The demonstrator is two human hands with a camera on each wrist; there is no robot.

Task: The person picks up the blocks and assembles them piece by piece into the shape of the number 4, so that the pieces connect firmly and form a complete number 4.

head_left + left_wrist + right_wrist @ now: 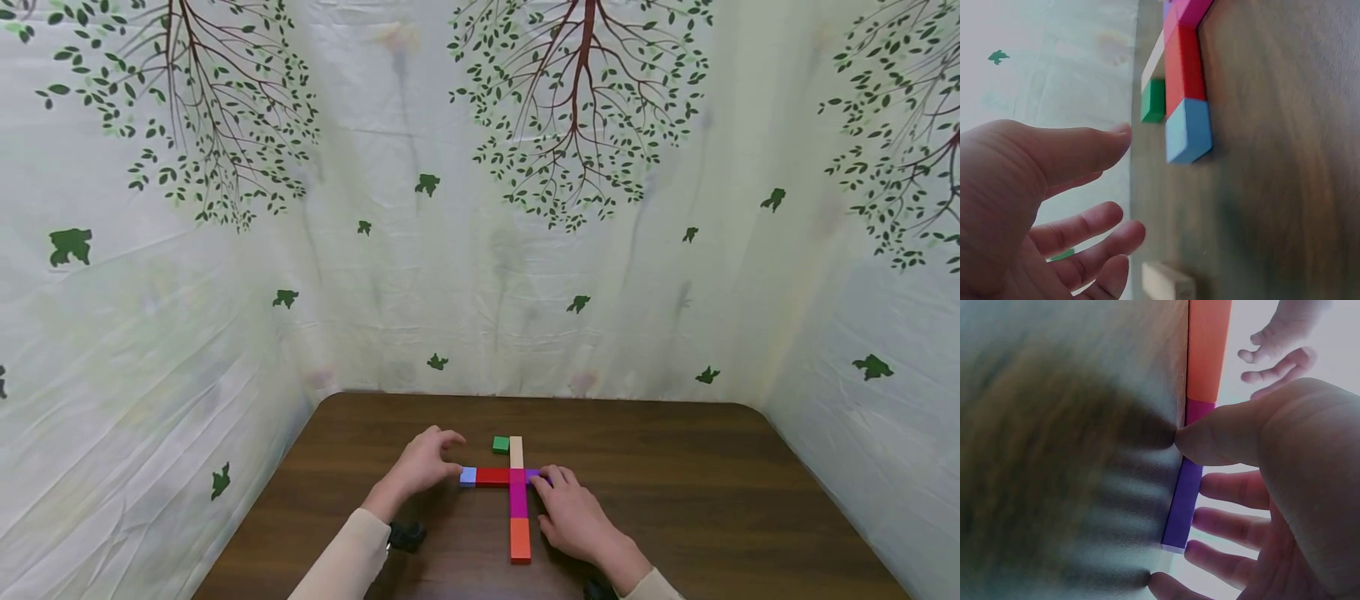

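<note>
On the table, several coloured blocks form a cross: an orange block [520, 540], a magenta piece [518, 497], a red block [492, 477], a light blue block [467, 477], a purple block [1182, 503] and a beige block [516, 452]. Left of the beige block lies a green block [501, 445]. My left hand [424, 460] hovers beside the light blue end, thumb and fingers spread, nothing between them. Along the purple block, my right hand [576, 515] rests its fingertips; its thumb is beside the magenta piece.
Another pale wooden block [1169, 282] lies beyond the light blue end, hidden by the left hand in the head view. Brown tabletop [697, 483] surrounds the cross. A leaf-printed curtain [480, 275] hangs behind the table's far edge.
</note>
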